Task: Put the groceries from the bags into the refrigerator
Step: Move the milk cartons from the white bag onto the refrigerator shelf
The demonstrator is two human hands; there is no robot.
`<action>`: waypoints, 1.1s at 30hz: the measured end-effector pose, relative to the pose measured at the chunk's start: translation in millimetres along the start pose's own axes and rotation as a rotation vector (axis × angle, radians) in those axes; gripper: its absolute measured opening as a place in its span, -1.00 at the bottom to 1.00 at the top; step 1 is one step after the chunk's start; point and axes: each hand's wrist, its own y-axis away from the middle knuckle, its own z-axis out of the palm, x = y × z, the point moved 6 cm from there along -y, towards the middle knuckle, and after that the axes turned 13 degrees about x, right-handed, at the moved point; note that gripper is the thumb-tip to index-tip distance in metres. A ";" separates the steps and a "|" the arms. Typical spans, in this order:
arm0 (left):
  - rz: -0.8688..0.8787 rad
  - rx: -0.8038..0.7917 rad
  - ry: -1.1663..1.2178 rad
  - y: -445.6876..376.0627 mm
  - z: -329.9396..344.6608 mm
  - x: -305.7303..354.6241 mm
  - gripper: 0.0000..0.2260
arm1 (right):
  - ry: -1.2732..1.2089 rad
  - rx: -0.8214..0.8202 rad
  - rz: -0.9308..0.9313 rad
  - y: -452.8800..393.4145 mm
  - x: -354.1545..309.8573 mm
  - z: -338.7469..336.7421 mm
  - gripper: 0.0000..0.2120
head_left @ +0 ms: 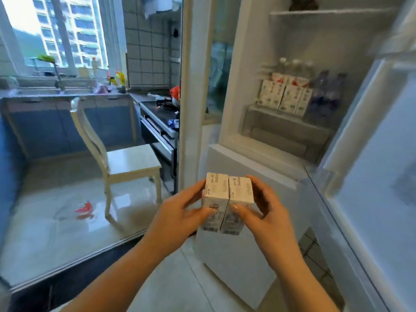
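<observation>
Fig.: transfer step, cartons in transit. L hand (180, 212) & R hand (267, 212) each have their grip clamped on one of two cartons (227, 199), held side by side, touching, in front of the open refrigerator (236, 109). Shelf (283, 122) already carries similar cartons & bottles. Next, prob.: lift both up to the shelf, keeping them pressed together.

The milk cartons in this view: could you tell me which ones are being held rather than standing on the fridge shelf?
The pair of cartons pressed side by side between the left hand and right hand; the others stand shelved.
</observation>
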 end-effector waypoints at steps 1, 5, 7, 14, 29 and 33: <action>0.025 -0.026 0.021 -21.3 6.6 -1.9 -0.51 | -0.004 0.045 -0.009 -15.6 -2.0 1.0 -0.50; 0.048 -0.145 0.192 -92.5 42.2 -7.2 -0.53 | 0.023 0.245 -0.037 -70.8 -4.2 -4.7 -0.51; 0.066 -0.200 0.254 -124.0 62.3 -7.4 -0.55 | 0.030 0.331 -0.073 -97.8 -2.9 -7.9 -0.55; 0.172 -0.175 0.320 -235.6 136.4 -25.3 -0.64 | -0.035 0.529 -0.109 -205.2 22.4 -19.4 -0.53; 0.321 -0.251 0.356 -445.2 328.4 -25.3 -0.63 | -0.007 0.873 -0.304 -435.2 79.4 -95.7 -0.59; 0.294 -0.435 0.488 -460.6 378.6 -24.3 -0.64 | 0.120 0.959 -0.322 -456.6 93.0 -128.0 -0.67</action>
